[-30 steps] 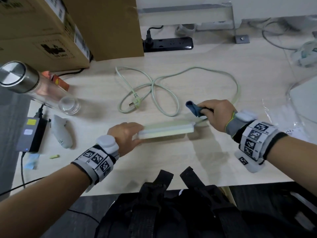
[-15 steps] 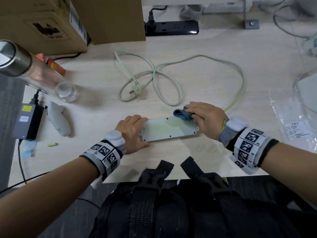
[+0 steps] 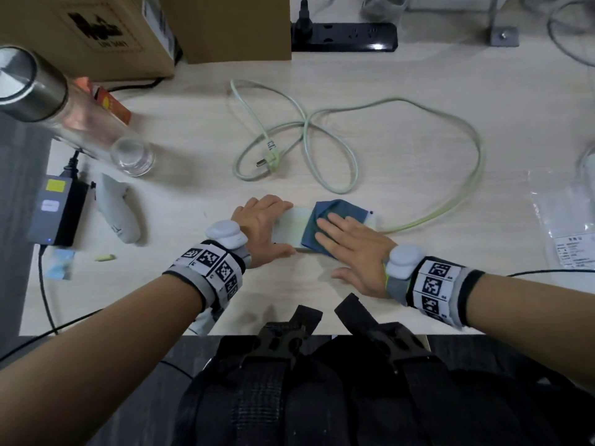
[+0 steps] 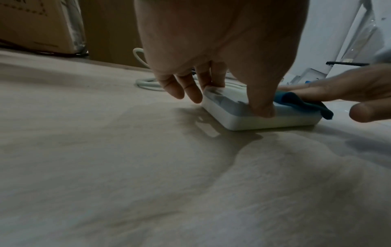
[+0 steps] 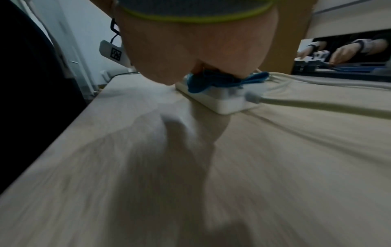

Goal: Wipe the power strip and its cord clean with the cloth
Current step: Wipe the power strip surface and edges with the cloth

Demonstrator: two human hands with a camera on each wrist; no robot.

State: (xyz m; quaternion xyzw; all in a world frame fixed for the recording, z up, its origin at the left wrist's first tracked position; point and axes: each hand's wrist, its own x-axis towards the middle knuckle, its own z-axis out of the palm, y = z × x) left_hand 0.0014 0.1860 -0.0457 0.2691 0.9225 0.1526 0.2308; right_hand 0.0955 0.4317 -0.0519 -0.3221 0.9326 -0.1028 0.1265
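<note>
The white power strip (image 3: 291, 228) lies flat near the table's front edge. My left hand (image 3: 264, 223) grips its left end, fingers over the far edge and thumb on the near edge (image 4: 262, 108). A blue cloth (image 3: 339, 209) is spread over the strip's right half. My right hand (image 3: 341, 236) lies flat on the cloth with straight fingers, pressing it down. The pale green cord (image 3: 476, 156) leaves the strip's right end, loops across the table and ends in a plug (image 3: 269, 156). The wrist views show the strip (image 5: 224, 102), the cloth (image 4: 304, 103) and the cord (image 5: 317, 103).
A black power strip (image 3: 344, 37) and cardboard boxes (image 3: 96, 33) stand at the back. A steel-capped glass bottle (image 3: 64, 101), a black adapter (image 3: 58, 210) and a white device (image 3: 117, 214) sit left. A plastic bag (image 3: 566, 226) lies right. A black backpack (image 3: 322, 381) sits at the front edge.
The strip went from standing on its edge to lying flat. My right hand, which held the cloth bunched, has opened and now presses it spread on the strip.
</note>
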